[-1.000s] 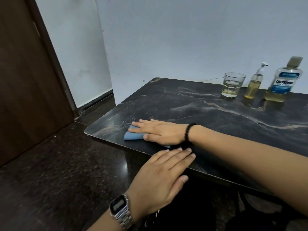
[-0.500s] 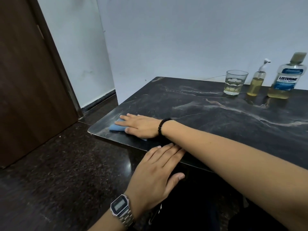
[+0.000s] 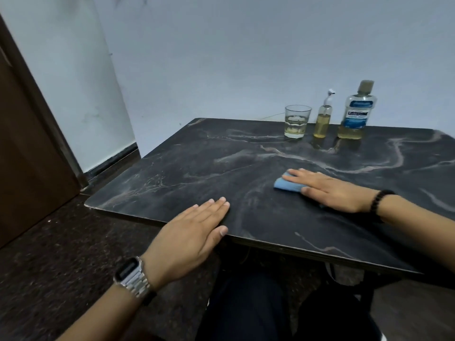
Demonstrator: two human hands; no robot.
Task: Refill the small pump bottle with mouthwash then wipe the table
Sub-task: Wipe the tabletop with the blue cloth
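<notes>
dark marble table (image 3: pixel 197 178), pale wall (image 3: pixel 246 57), brown door (image 3: pixel 29 156)

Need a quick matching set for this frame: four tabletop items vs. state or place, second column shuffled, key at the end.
1. glass
2. pump bottle
3. mouthwash bottle
4. blue cloth

A. pressed flat under the right hand
B. blue label, rightmost in the row
C. white nozzle, middle of the row
D. open top, a little yellowish liquid

Pairs: 1-D, 2-C, 3-B, 4-A
</notes>
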